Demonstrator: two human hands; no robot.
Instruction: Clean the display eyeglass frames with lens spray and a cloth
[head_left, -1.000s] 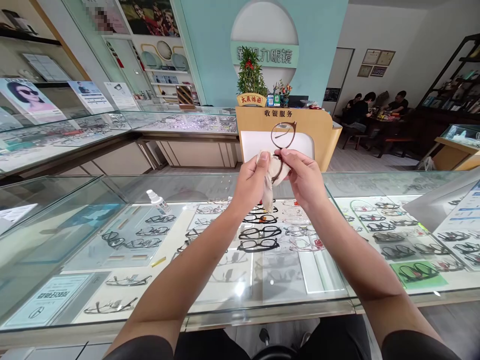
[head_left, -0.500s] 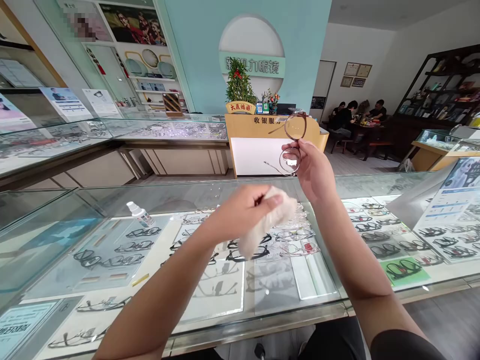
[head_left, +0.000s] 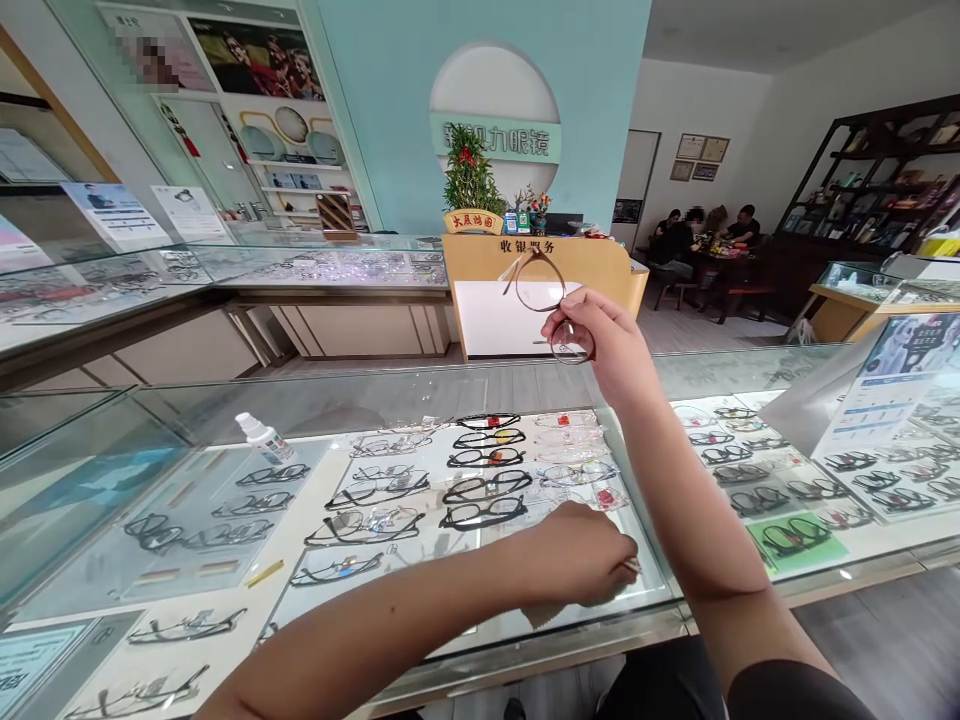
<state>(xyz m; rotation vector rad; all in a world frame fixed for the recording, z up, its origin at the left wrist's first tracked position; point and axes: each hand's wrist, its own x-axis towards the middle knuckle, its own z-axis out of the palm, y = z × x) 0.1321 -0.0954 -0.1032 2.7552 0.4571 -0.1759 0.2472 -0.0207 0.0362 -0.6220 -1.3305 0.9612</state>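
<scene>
Raised over the glass counter, my right hand [head_left: 611, 335] pinches a pair of round, thin-rimmed eyeglasses [head_left: 540, 283] near the bridge. The glasses are turned on end, one lens above the other, with the temples pointing left. My left hand [head_left: 581, 560] is closed low over the front part of the counter, below the right hand. A pale cloth [head_left: 543, 613] is bunched in it, mostly hidden by the fingers. Beneath both hands, rows of eyeglass frames [head_left: 486, 487] lie inside the glass display case [head_left: 420, 385].
A white spray bottle [head_left: 262, 438] stands at the left of the counter. Right of my right arm are more frames and a leaning printed sign [head_left: 889, 385]. Beyond the counter is a wooden cashier desk [head_left: 540, 310]. Several people sit at a table [head_left: 716, 252] at the back right.
My left hand has come down and right with the cloth, turning so its back faces up. My right hand has moved slightly left and lower, and the eyeglasses have tilted.
</scene>
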